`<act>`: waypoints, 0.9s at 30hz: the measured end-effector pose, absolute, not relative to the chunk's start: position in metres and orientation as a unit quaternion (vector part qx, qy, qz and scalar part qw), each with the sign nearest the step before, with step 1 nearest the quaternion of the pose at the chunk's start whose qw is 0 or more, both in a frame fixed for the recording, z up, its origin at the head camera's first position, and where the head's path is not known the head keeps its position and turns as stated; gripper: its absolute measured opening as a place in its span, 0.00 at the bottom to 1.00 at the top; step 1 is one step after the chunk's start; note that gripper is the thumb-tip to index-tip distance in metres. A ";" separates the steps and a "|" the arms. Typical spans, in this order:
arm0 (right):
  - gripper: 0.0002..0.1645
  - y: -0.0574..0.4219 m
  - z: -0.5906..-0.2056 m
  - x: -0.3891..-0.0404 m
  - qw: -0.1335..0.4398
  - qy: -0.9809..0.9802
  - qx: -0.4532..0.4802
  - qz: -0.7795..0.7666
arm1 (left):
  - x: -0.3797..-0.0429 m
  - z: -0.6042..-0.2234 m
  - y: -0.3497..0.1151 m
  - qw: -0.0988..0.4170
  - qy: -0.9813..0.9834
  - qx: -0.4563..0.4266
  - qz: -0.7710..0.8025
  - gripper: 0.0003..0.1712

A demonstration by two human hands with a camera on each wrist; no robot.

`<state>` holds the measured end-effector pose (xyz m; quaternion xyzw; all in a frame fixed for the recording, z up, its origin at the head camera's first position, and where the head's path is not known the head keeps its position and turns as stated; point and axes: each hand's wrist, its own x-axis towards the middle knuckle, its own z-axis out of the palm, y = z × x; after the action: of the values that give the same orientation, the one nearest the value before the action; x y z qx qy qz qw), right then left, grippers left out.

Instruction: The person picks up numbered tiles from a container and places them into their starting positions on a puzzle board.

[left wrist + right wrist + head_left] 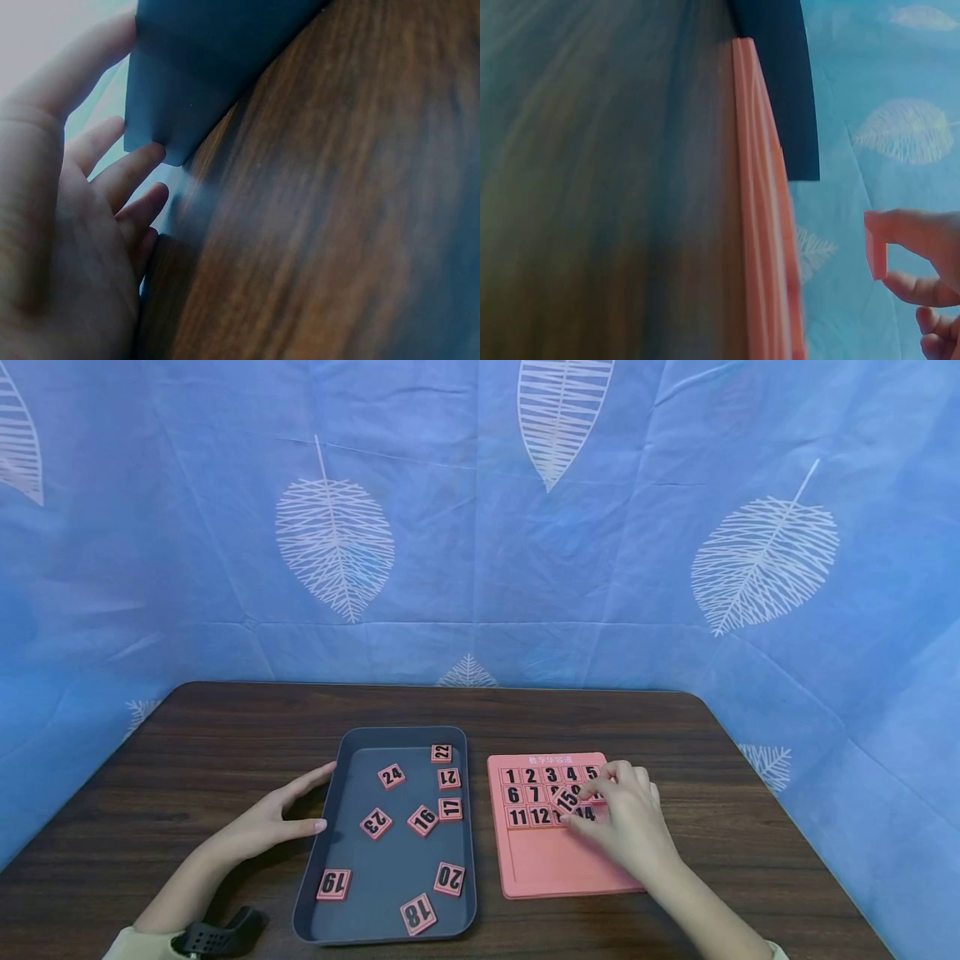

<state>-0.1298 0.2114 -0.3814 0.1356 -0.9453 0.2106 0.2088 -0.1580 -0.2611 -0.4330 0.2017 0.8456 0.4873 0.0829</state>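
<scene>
A pink number tile marked 15 (566, 799) is pinched between the thumb and fingers of my right hand (633, 818), above the pink number board (562, 864). In the right wrist view the same tile (876, 247) appears edge-on, apart from the board. Tiles 1 to 5, 6, 7, 11, 12 and 14 show in the board's upper rows; the hand and held tile cover some others. At the grey tray's (306, 893) left side, my left hand (262, 822) touches the rim with extended thumb and fingers. The left wrist view shows its fingers along the tray wall (195, 75).
Inside the tray lie several loose tiles, among them 16 (423, 821), 17 (451, 809), 19 (333, 885) and 24 (392, 776). Tray and board stand side by side on a dark wooden table (247, 735). A blue leaf-patterned cloth (480, 552) hangs behind.
</scene>
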 end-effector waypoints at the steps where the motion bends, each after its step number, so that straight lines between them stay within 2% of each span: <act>1: 0.18 0.214 -0.382 -0.130 0.209 -0.947 0.128 0.208 | -0.158 -0.433 -0.261 0.083 0.846 0.201 0.487 0.43; 12: 0.19 0.240 -0.387 -0.126 0.210 -0.961 0.055 0.174 | -0.157 -0.432 -0.261 0.084 0.845 0.199 0.489 0.43; 27: 0.21 0.246 -0.395 -0.124 0.174 -0.976 0.006 0.129 | -0.157 -0.432 -0.261 0.088 0.842 0.199 0.493 0.43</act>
<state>-0.1236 0.2459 -0.3948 0.0055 -0.9763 0.1287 0.1740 -0.1574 -0.2615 -0.4322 0.1994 0.8421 0.4934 0.0879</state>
